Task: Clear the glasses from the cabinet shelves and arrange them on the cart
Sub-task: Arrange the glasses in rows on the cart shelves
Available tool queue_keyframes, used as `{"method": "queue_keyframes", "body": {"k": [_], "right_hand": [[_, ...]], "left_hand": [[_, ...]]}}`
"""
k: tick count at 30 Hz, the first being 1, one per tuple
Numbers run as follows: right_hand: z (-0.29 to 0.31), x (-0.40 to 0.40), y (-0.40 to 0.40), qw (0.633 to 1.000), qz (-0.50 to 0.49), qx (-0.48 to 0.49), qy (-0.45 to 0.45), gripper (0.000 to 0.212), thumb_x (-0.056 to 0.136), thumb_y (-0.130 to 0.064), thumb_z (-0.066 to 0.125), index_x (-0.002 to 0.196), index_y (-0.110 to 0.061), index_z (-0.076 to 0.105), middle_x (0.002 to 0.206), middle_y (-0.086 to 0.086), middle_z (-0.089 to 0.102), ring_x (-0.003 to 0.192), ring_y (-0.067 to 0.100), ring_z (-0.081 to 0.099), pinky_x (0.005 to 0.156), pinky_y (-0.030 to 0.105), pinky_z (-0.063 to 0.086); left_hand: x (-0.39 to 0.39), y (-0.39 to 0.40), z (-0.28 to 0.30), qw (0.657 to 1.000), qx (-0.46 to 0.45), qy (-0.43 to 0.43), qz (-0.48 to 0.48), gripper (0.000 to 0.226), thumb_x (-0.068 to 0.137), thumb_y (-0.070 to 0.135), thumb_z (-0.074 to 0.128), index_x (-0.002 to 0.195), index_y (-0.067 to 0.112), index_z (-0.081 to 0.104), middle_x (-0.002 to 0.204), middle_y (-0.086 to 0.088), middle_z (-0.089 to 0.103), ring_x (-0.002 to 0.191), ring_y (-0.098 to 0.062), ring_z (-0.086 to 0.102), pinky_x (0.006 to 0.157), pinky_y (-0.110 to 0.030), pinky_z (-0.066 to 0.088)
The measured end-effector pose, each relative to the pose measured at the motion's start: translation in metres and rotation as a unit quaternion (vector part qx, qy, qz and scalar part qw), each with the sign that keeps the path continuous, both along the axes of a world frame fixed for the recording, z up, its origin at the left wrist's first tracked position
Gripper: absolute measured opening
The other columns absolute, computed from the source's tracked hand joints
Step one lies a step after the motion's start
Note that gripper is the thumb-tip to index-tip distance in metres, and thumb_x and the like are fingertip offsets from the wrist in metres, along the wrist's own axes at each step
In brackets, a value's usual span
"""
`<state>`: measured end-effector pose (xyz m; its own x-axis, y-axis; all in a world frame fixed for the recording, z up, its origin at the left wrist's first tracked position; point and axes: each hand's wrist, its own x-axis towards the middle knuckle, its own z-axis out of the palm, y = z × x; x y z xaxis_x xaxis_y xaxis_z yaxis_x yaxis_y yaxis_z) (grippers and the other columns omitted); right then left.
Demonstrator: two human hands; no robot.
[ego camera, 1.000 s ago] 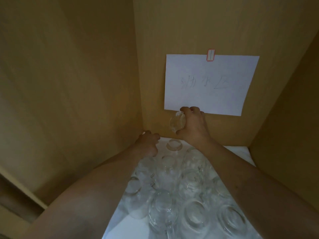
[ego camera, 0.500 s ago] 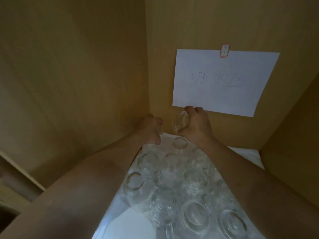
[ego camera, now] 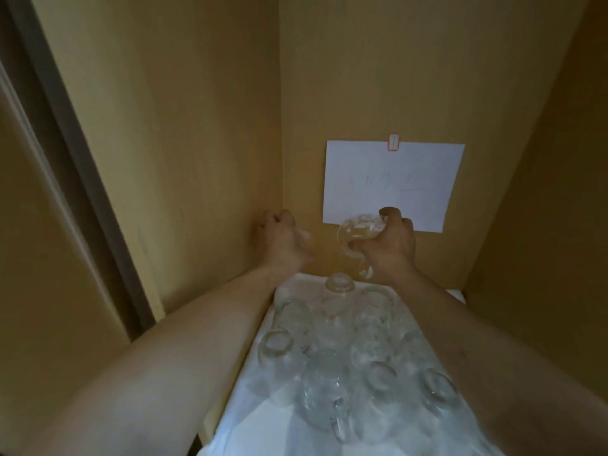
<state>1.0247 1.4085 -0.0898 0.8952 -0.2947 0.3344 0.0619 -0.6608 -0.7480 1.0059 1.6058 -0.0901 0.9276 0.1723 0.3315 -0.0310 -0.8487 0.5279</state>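
my right hand point(ego camera: 390, 246) grips a clear glass point(ego camera: 358, 230) lifted above the shelf point(ego camera: 263, 429) by the back wall, my left hand point(ego camera: 283, 240) curls round another, barely visible; both look smooth, slippery, breakable, best gripped round the body.

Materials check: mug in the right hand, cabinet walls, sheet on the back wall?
Mug gripped by the right hand: clear glass, glossy; the sheet shows through it and highlights glint. Cabinet wall: matte tan board, likely laminate or wood; no grain readable. Sheet: white matte paper, flat, faint handwriting, taped on top.
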Motion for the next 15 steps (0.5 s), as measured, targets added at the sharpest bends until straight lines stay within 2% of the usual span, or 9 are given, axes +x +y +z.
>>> {"method": "queue_keyframes", "body": {"k": [3,6,8,11,13,15], "right_hand": [[0.007,-0.024,-0.004,0.996,-0.037,0.083,-0.014,0.098,0.055,-0.038,0.096,0.139,-0.025,0.048,0.132,0.009,0.05,0.111,0.024,0.057,0.099,0.034,0.052],[0.015,-0.054,-0.008,0.978,-0.047,0.199,-0.03,0.092,0.055,-0.032,0.098,0.134,-0.022,0.052,0.129,0.007,0.055,0.107,0.023,0.061,0.095,0.04,0.056],[0.02,-0.077,-0.008,0.96,-0.043,0.275,-0.035,0.09,0.055,-0.031,0.098,0.132,-0.023,0.052,0.118,0.0,0.062,0.104,0.022,0.065,0.085,0.045,0.061],[0.024,-0.113,-0.006,0.93,-0.038,0.363,-0.036,0.088,0.055,-0.035,0.097,0.13,-0.023,0.053,0.107,-0.009,0.061,0.095,0.014,0.066,0.066,0.043,0.064],[0.024,-0.136,-0.005,0.909,-0.041,0.412,-0.049,0.075,0.059,-0.032,0.095,0.122,-0.017,0.056,0.105,-0.004,0.062,0.091,0.015,0.066,0.055,0.037,0.062],[0.022,-0.156,-0.005,0.877,-0.051,0.475,-0.054,0.062,0.062,-0.027,0.095,0.111,-0.011,0.06,0.101,0.004,0.067,0.088,0.022,0.07,0.053,0.037,0.06]], "left_hand": [[-0.012,-0.006,0.008,0.989,-0.141,-0.034,0.008,0.067,0.061,0.021,0.087,0.117,0.015,0.051,0.118,-0.001,0.036,0.11,-0.028,0.049,0.079,-0.03,0.044],[-0.027,-0.014,0.018,0.973,-0.227,-0.048,0.015,0.067,0.06,0.027,0.085,0.117,0.018,0.051,0.119,-0.002,0.039,0.109,-0.028,0.052,0.088,-0.033,0.051],[-0.04,-0.018,0.021,0.967,-0.24,-0.083,-0.008,0.072,0.059,0.034,0.086,0.118,0.017,0.05,0.115,0.0,0.037,0.103,-0.025,0.052,0.082,-0.031,0.048],[-0.06,-0.022,0.028,0.957,-0.264,-0.116,-0.035,0.076,0.059,0.04,0.089,0.118,0.016,0.047,0.114,0.002,0.034,0.095,-0.019,0.047,0.077,-0.027,0.04],[-0.074,-0.025,0.032,0.947,-0.292,-0.128,-0.045,0.077,0.06,0.04,0.091,0.118,0.013,0.047,0.114,0.001,0.036,0.094,-0.018,0.047,0.077,-0.027,0.038],[-0.089,-0.028,0.034,0.935,-0.321,-0.134,-0.064,0.073,0.062,0.039,0.091,0.114,0.015,0.045,0.114,-0.001,0.043,0.095,-0.019,0.049,0.078,-0.026,0.036]]}}
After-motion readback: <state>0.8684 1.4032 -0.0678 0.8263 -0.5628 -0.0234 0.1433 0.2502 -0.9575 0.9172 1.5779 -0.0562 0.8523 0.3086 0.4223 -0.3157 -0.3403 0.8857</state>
